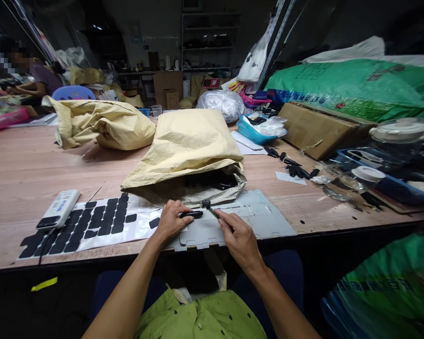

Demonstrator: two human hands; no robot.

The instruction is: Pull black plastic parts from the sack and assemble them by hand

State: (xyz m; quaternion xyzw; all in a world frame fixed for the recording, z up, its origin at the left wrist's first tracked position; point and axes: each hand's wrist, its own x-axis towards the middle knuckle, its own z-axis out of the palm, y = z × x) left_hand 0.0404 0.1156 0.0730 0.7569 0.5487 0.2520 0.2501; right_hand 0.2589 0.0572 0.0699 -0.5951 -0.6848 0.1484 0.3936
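My left hand rests on a grey plastic mat at the table's near edge, its fingers pinched round a small black elongated part. My right hand is closed on a thin tool with a dark ball-shaped head, which points toward the black part. Just behind both hands lies a yellow paper sack on its side, its mouth open toward me with dark pieces inside. Left of my left hand is a white sheet covered with several black adhesive pads.
A white device lies on the pad sheet. Another yellow sack lies at back left. A cardboard box, a green sack, glass jars and loose black parts crowd the right. A seated person works at far left.
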